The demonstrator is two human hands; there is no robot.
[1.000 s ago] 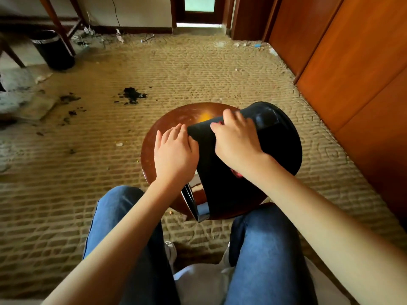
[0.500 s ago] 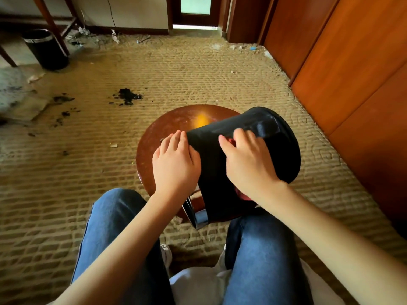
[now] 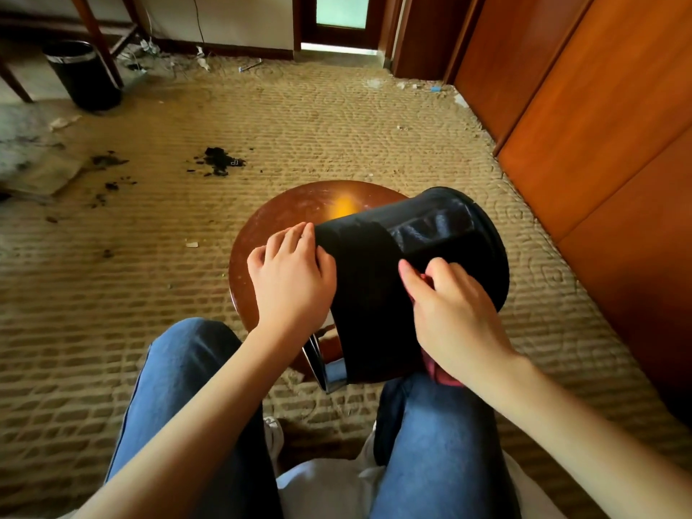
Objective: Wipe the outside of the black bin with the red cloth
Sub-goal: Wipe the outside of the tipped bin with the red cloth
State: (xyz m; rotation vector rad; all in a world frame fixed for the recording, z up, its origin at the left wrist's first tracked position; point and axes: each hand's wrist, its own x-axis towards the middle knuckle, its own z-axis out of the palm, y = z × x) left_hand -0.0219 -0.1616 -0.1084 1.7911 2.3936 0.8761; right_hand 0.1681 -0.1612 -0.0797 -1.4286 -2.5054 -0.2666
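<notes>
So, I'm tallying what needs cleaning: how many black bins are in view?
2. One black bin lies tipped on the round stool before the person; a second bin stands on the floor far left, beside a wooden leg. Others may be off-frame.

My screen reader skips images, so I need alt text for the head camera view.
A seated person holds a black bin on its side over a round wooden stool: the left hand steadies it, the right hand holds a red cloth against its wall.

Black bin lies tipped on its side, red cloth pressed against its wall.
</notes>
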